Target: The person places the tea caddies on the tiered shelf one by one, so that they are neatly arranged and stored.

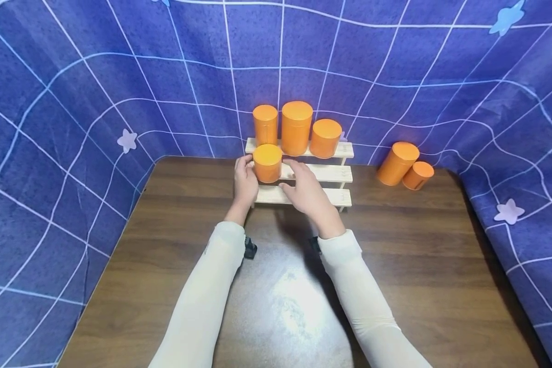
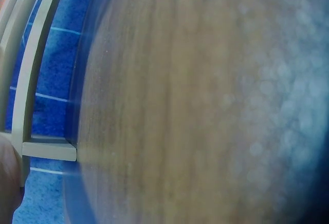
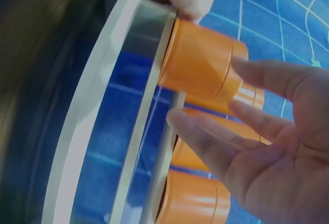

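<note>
A short orange lidded canister [image 1: 268, 164] stands upright at the left end of the middle step of a pale wooden three-step rack [image 1: 333, 174]. My left hand [image 1: 246, 186] is against its left side, fingers fairly straight. On the other side my right hand [image 1: 307, 191] reaches around with spread fingers. In the right wrist view, fingertips [image 3: 241, 69] of that hand lie right at the canister's lid [image 3: 239, 59], palm away from its body. Only a sliver of the left hand [image 2: 7, 178] shows in the left wrist view, beside the rack's end.
On the top step stand a slim canister [image 1: 265, 125], a tall one [image 1: 296, 128] and a squat one [image 1: 325, 138], all orange. Two more, one large [image 1: 397, 163] and one small [image 1: 418, 175], stand at the table's back right. Blue gridded cloth [image 1: 188, 87] hangs behind the brown table [image 1: 165, 230].
</note>
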The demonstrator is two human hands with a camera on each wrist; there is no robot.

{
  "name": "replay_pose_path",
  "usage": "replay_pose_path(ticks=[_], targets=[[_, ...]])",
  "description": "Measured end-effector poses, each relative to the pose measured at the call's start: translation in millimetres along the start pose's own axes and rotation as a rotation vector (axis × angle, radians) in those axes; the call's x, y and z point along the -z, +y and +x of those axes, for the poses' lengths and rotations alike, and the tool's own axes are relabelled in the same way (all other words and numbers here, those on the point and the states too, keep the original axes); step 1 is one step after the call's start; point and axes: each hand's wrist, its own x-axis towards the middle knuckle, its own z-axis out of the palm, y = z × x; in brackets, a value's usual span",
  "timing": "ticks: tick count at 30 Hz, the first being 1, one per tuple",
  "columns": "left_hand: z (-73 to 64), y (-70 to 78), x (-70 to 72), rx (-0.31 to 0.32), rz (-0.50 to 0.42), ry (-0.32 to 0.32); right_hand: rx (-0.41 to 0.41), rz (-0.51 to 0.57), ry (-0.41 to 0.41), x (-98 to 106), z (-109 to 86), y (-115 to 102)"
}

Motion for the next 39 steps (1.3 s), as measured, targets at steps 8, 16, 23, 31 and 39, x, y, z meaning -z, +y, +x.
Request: replay_pose_path(ticks=[8,16,23,31,39], targets=[[-1.3,1.1,3.4,0.02,-0.011,-0.003,0.015,-0.038,0.055,11,-11.5,13],[-3.6,-4.1,3.7,0.025,-0.008,0.007,0.003,-0.001,0.155,33,-21.5,30],[-4.5,-7.4,3.4,0.034,-0.008,-0.003,-0.045,0.034,0.22,61,-29.0,52],[-6.1,-3.3,6.1,0.009,-0.044,-0.008,-0.11,0.002,0.178,87,-33.0,70],[-2.4,-2.9,1.4,0.0,-0.035,-0.019,-0.173,0.028,0.186,100,-38.0,84]])
